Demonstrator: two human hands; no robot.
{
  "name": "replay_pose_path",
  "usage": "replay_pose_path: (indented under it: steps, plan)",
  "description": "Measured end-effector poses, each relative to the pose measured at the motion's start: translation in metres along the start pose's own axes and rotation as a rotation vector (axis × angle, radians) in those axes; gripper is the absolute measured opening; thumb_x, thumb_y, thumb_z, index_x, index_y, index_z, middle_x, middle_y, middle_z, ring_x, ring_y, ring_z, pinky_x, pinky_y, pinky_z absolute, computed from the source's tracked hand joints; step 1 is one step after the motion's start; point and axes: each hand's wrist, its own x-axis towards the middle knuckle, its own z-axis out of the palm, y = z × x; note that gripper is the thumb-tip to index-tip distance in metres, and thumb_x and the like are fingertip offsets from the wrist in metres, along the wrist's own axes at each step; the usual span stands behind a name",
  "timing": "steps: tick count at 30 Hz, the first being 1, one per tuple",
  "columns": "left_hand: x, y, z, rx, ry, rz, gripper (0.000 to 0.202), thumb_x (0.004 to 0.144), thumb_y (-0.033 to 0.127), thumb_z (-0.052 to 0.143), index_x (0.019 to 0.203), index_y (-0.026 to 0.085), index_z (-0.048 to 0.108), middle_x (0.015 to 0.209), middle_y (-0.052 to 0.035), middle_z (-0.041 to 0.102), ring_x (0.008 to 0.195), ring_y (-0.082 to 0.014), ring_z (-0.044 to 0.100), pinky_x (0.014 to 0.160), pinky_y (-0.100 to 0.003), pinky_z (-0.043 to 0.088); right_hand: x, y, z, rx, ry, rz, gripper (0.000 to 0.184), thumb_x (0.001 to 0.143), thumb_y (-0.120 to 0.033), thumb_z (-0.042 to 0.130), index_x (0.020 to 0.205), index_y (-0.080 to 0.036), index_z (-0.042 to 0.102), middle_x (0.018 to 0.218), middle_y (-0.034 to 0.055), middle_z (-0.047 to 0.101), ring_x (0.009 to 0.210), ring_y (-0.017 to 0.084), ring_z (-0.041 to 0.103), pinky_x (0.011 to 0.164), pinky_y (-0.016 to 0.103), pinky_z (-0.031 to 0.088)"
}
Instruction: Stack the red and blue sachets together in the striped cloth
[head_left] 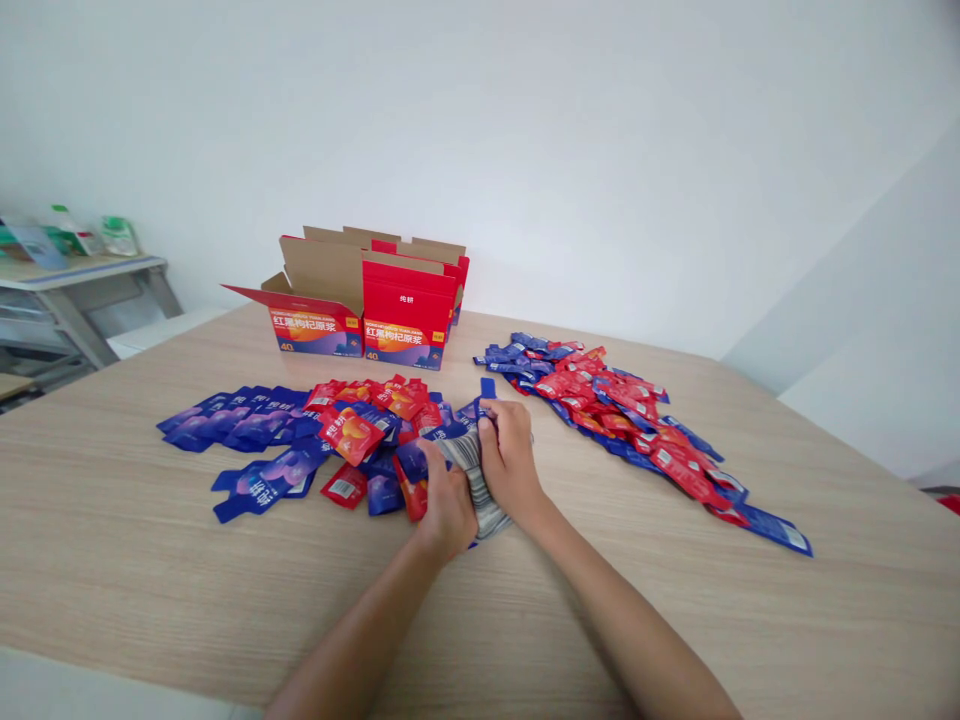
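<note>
A grey striped cloth (484,498) is held between the hands, over the right end of a left pile of red and blue pouches (350,437). Its left side is pinched in the grip of the left hand (450,508). A blue pouch (487,387) is pinched by the right hand (513,455), its end left protruding. Behind, open cartons (405,303) are grouped; a second pile (577,385) is spread rightward on the table (150,570).

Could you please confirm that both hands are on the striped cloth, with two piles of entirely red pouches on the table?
Not quite: the head view shows blue pouches and red pouches in both piles on the table. The rest stands.
</note>
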Motion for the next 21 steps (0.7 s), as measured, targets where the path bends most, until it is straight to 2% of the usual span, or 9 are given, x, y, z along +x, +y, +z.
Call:
replay_pose_path:
  steps: [2,4,7,9,13,17,19,21]
  plan:
    - [-0.003,0.009,0.000,-0.050,0.024,-0.025,0.085,0.084,0.086,0.029,0.124,0.021,0.067,0.124,-0.0108,0.072,0.130,-0.0332,0.058,0.109,-0.049,0.046,-0.003,-0.004,0.003,0.144,-0.087,0.001,0.032,0.103,-0.032,0.038,0.129,-0.023,0.055,0.111,0.0096,0.060,0.107,0.024,0.056,0.097,0.043,0.047]
    - [-0.003,0.017,0.002,-0.109,0.083,-0.027,0.085,0.086,0.083,0.026,0.120,0.017,0.069,0.117,-0.0135,0.074,0.127,-0.0325,0.060,0.109,-0.049,0.046,-0.005,-0.006,0.004,0.228,-0.159,0.026,0.036,0.100,-0.040,0.049,0.130,-0.022,0.054,0.109,0.0086,0.061,0.103,0.024,0.058,0.094,0.041,0.049]
    - [0.000,0.027,0.005,-0.150,0.182,0.045,0.082,0.092,0.078,0.022,0.106,0.015,0.072,0.103,-0.0141,0.076,0.119,-0.0305,0.065,0.106,-0.045,0.049,-0.004,-0.010,0.003,0.317,-0.259,0.068,0.058,0.084,-0.049,0.072,0.131,-0.021,0.054,0.112,0.0085,0.062,0.100,0.024,0.060,0.091,0.040,0.051]
    - [0.003,0.035,0.004,-0.153,0.194,0.083,0.083,0.092,0.078,0.021,0.097,0.014,0.073,0.096,-0.0144,0.076,0.114,-0.0309,0.067,0.103,-0.045,0.051,-0.004,-0.014,0.002,0.390,-0.333,0.077,0.063,0.079,-0.048,0.078,0.131,-0.021,0.055,0.113,0.0082,0.064,0.101,0.024,0.061,0.092,0.040,0.052]
    - [0.007,0.053,-0.004,-0.150,0.173,0.185,0.077,0.091,0.078,0.028,0.096,0.017,0.074,0.089,-0.0110,0.076,0.107,-0.0300,0.070,0.098,-0.044,0.055,-0.005,-0.021,0.003,0.506,-0.382,0.082,0.055,0.084,-0.041,0.075,0.132,-0.022,0.056,0.119,0.0091,0.066,0.106,0.023,0.064,0.096,0.042,0.052]
    - [0.012,0.059,-0.011,-0.047,0.171,0.284,0.053,0.092,0.066,0.050,0.104,0.020,0.074,0.091,-0.0064,0.077,0.107,-0.0263,0.071,0.100,-0.037,0.054,-0.012,-0.020,0.015,0.461,-0.386,-0.039,0.068,0.081,-0.035,0.078,0.144,-0.027,0.052,0.147,0.0110,0.054,0.134,0.028,0.052,0.114,0.048,0.042]
    - [0.017,0.057,-0.015,0.030,0.158,0.323,0.046,0.094,0.058,0.053,0.109,0.019,0.072,0.099,-0.0063,0.078,0.112,-0.0244,0.069,0.104,-0.036,0.052,-0.018,-0.014,0.028,0.458,-0.338,-0.052,0.059,0.089,-0.031,0.070,0.145,-0.030,0.052,0.152,0.0077,0.050,0.142,0.026,0.045,0.119,0.049,0.035]
    - [0.022,0.055,-0.021,0.099,0.160,0.411,0.045,0.097,0.054,0.048,0.115,0.019,0.071,0.111,-0.0069,0.076,0.120,-0.0213,0.065,0.108,-0.033,0.048,-0.026,-0.005,0.042,0.486,-0.240,0.005,0.048,0.097,-0.028,0.056,0.145,-0.031,0.053,0.150,0.0056,0.053,0.142,0.023,0.046,0.121,0.048,0.034]
